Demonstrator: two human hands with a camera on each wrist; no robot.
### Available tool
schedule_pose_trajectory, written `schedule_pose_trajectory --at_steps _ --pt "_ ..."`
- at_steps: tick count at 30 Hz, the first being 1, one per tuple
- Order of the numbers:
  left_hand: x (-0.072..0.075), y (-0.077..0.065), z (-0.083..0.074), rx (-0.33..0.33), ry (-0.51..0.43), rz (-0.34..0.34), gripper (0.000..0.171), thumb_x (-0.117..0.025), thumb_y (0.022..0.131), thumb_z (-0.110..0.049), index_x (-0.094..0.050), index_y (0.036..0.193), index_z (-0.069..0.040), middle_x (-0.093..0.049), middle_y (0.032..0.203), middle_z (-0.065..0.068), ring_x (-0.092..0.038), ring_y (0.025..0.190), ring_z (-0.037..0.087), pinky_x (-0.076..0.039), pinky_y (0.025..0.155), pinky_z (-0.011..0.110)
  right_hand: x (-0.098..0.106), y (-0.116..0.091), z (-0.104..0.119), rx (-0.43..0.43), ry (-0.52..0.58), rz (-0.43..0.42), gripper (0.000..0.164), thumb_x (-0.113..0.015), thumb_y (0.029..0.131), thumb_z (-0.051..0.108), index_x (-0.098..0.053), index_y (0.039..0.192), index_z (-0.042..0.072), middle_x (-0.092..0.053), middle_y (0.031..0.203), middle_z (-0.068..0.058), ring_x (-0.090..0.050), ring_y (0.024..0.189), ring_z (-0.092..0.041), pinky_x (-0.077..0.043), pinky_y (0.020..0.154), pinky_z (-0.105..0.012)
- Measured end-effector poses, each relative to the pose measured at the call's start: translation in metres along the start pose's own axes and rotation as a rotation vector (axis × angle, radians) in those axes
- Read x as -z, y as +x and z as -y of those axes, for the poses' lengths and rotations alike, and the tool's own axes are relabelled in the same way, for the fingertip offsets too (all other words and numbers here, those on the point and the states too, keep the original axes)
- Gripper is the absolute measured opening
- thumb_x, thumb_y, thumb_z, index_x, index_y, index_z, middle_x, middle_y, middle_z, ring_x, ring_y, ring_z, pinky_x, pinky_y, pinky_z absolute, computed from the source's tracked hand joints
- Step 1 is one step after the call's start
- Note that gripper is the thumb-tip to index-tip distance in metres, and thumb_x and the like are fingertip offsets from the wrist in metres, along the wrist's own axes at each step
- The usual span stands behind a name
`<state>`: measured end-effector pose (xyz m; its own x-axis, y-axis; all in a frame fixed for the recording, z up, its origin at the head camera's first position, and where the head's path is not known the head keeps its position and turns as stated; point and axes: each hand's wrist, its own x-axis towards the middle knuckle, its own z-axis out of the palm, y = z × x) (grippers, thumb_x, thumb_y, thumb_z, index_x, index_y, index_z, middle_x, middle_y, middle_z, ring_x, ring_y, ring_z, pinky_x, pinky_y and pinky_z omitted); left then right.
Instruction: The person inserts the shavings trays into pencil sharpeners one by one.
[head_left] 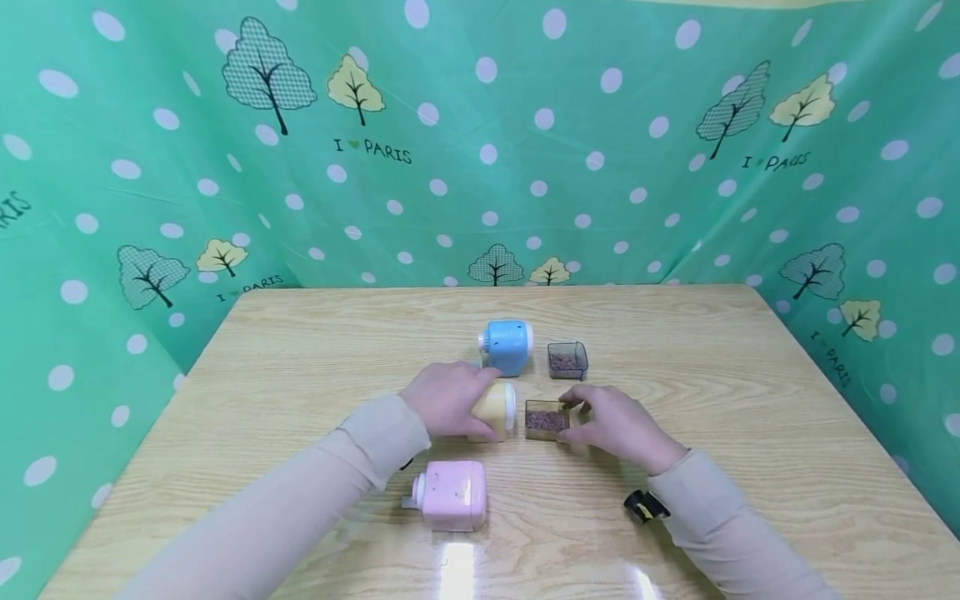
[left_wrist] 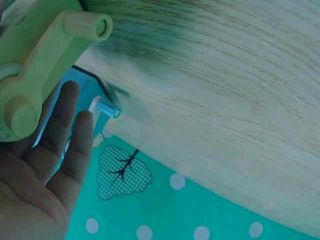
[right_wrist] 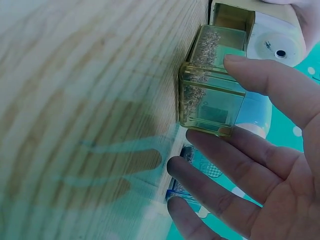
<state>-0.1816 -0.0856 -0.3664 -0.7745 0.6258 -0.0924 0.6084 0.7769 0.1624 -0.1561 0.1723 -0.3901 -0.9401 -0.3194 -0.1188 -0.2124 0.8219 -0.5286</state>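
Observation:
In the head view, my left hand (head_left: 448,400) grips a yellow crank pencil sharpener (head_left: 491,410) that stands on the table. Its crank (left_wrist: 50,65) shows beside my palm in the left wrist view. Just right of the sharpener, my right hand (head_left: 615,425) pinches a clear yellowish shavings drawer (right_wrist: 212,107) between thumb and fingers. Dark pencil shavings lie inside the drawer. It is out of the sharpener, whose drawer slot (right_wrist: 232,17) and pencil hole (right_wrist: 280,53) face it in the right wrist view.
Behind the yellow sharpener stands a blue sharpener (head_left: 507,348), with a smoky clear drawer (head_left: 567,374) of shavings to its right. Nearer me lies a pink sharpener (head_left: 453,496) with its crank side leftward. A green dotted curtain (head_left: 487,167) hangs along the wooden table's back edge.

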Motion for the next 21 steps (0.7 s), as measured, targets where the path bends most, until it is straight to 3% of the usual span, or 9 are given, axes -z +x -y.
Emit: schedule_pose_trajectory --at_steps 8,21 --pt "-0.005 0.004 0.001 0.007 -0.047 0.040 0.068 -0.081 0.071 -0.050 -0.062 0.121 -0.009 -0.063 0.087 -0.004 -0.057 0.072 0.011 -0.052 0.063 0.032 0.001 -0.001 0.001 -0.009 -0.004 0.003 0.056 -0.082 0.075 0.032 -0.070 0.121 0.003 -0.072 0.113 -0.007 -0.064 0.095 -0.023 -0.054 0.083 -0.047" --pt "-0.011 0.002 0.002 -0.005 -0.075 -0.007 0.057 -0.082 0.070 -0.046 -0.061 0.110 -0.012 -0.060 0.082 -0.005 -0.056 0.069 0.011 -0.051 0.061 0.032 0.001 0.000 0.001 -0.008 0.006 0.003 0.056 -0.082 0.074 0.030 -0.070 0.122 0.004 -0.072 0.114 -0.008 -0.064 0.094 -0.023 -0.054 0.083 -0.047"
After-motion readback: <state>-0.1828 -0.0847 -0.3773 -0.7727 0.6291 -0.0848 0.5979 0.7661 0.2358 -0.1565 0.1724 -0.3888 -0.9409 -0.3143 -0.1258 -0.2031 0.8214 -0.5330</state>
